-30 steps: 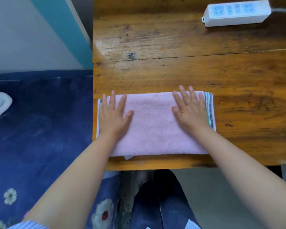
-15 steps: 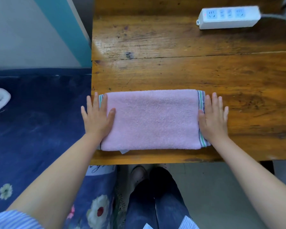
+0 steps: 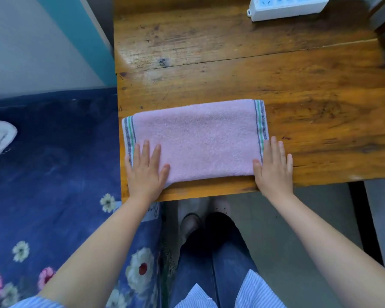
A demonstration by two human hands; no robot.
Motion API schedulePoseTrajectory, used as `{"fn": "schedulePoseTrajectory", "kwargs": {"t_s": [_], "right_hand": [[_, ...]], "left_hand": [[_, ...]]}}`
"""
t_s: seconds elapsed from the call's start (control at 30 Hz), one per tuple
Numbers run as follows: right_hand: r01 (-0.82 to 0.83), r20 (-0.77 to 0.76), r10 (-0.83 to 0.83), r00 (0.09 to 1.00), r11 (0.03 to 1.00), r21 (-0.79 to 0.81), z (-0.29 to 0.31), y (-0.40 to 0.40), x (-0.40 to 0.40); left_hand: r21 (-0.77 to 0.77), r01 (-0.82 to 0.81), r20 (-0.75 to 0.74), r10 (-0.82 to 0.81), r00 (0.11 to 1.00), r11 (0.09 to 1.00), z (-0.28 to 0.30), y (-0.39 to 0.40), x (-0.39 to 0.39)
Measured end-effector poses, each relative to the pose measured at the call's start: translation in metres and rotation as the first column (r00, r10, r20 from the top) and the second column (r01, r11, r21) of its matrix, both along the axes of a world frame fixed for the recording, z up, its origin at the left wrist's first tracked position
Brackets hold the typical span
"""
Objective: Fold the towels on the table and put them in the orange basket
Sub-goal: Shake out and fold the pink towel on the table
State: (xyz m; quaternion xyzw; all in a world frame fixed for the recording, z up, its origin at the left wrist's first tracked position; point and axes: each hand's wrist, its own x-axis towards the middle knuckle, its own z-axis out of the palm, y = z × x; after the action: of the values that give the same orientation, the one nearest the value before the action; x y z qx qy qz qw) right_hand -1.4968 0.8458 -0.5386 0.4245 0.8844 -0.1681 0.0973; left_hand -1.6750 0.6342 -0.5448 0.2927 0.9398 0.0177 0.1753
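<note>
Pretty worn wooden worktop (image 3: 276, 70), glossy with scratches and a crack across it. White power strip (image 3: 287, 6) sits at the far edge. Left of it there's a navy floral bedspread (image 3: 53, 174), pale wall (image 3: 31, 52) with a teal stripe (image 3: 80, 36), grey floor (image 3: 276, 218) underneath.
</note>
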Motion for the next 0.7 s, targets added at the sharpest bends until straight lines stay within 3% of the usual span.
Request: {"fn": "schedulePoseTrajectory", "kwargs": {"t_s": [0.2,0.37,0.53,0.7], "right_hand": [[0.313,-0.031,-0.312,0.950,0.950,0.019,0.014,-0.021,-0.002],[0.497,0.015,-0.498,0.867,0.863,-0.084,0.016,-0.016,-0.019],[0.574,0.005,-0.588,0.809,0.788,-0.223,0.020,0.000,-0.023],[0.518,-0.227,-0.532,0.816,0.847,-0.122,0.042,0.027,-0.029]], "left_hand": [[0.119,0.206,-0.043,-0.203,0.978,0.971,0.013,0.029,0.007],[-0.035,0.242,0.033,-0.241,0.970,0.970,-0.003,0.047,0.021],[-0.041,0.218,0.024,-0.217,0.976,0.975,-0.007,0.049,0.024],[0.005,0.145,0.081,-0.145,0.986,0.989,0.000,0.075,0.039]]}}
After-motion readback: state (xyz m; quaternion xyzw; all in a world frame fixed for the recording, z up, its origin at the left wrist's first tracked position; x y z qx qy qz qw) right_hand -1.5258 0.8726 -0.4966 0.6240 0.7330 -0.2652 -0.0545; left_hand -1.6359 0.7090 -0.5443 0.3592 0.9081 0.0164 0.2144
